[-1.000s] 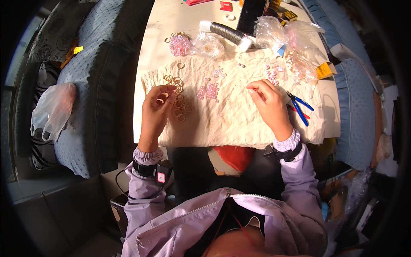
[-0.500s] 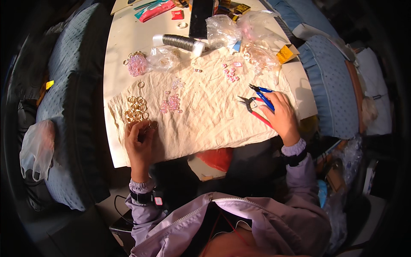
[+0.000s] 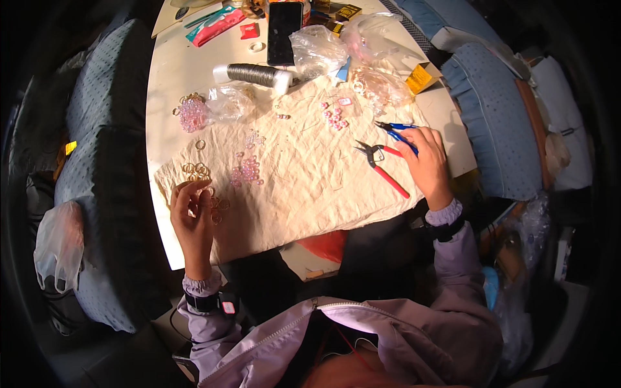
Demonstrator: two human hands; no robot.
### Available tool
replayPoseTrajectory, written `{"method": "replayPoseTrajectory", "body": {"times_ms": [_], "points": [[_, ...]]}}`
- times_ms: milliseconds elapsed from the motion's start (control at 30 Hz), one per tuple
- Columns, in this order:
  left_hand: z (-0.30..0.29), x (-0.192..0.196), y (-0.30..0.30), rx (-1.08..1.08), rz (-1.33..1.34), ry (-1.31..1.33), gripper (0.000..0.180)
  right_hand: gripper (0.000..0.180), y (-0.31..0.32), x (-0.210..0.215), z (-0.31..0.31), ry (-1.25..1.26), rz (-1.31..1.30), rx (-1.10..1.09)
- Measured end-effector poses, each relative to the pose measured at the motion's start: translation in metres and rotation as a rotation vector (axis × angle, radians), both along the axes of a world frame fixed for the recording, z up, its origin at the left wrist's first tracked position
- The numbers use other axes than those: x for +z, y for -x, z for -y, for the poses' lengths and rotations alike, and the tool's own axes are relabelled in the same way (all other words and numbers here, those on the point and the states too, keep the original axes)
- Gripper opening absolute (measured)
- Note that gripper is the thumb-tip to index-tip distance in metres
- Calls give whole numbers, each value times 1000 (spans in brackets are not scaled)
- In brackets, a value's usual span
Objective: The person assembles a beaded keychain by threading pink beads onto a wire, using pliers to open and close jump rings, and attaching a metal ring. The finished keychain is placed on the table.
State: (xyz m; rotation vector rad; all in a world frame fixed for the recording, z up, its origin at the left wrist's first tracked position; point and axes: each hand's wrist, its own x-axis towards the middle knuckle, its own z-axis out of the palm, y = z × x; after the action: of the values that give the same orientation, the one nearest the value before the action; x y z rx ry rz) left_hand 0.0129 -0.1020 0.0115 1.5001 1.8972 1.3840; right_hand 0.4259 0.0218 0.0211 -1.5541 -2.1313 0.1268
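My left hand (image 3: pixel 193 216) is low over the gold rings (image 3: pixel 196 170) at the cloth's left side. Its thumb and fingers curl together, and what is between them I cannot make out. More gold rings (image 3: pixel 220 205) lie beside the thumb. My right hand (image 3: pixel 427 161) holds blue-handled pliers (image 3: pixel 401 134), jaws pointing left. Red-handled cutters (image 3: pixel 391 179) lie close by on the cloth, jaws apart. Loose pinkish clear beads (image 3: pixel 247 169) are right of the rings, and a group of pink beads (image 3: pixel 334 118) is farther right.
Farther back are a spool of dark wire (image 3: pixel 251 75), a phone (image 3: pixel 283 35), plastic bags (image 3: pixel 318 50), a pile of pink beads (image 3: pixel 192 115) and a yellow packet (image 3: pixel 422 79). The wrinkled cloth (image 3: pixel 291 194) covers the near table. Blue padded seats (image 3: pixel 485 123) flank it.
The whole view has shifted slightly. My right hand has turned the blue-handled pliers, which now sit apart from the red-handled cutters. More rings show beside my left thumb.
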Motion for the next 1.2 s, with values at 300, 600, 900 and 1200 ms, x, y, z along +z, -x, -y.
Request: {"method": "replayPoseTrajectory", "body": {"times_ms": [300, 600, 900, 1200], "points": [[-128, 36, 9, -236, -167, -91, 25, 31, 101, 5, -107, 437, -532, 488], [-238, -2, -8, -289, -764, -267, 46, 9, 144, -22, -144, 403, -351, 812], [-266, -16, -10, -311, -767, -90, 47, 16, 144, -16, -142, 645, -935, 686], [-255, 10, 23, -343, -775, -249, 49, 21, 95, 37, -136, 139, -1182, 477]]}}
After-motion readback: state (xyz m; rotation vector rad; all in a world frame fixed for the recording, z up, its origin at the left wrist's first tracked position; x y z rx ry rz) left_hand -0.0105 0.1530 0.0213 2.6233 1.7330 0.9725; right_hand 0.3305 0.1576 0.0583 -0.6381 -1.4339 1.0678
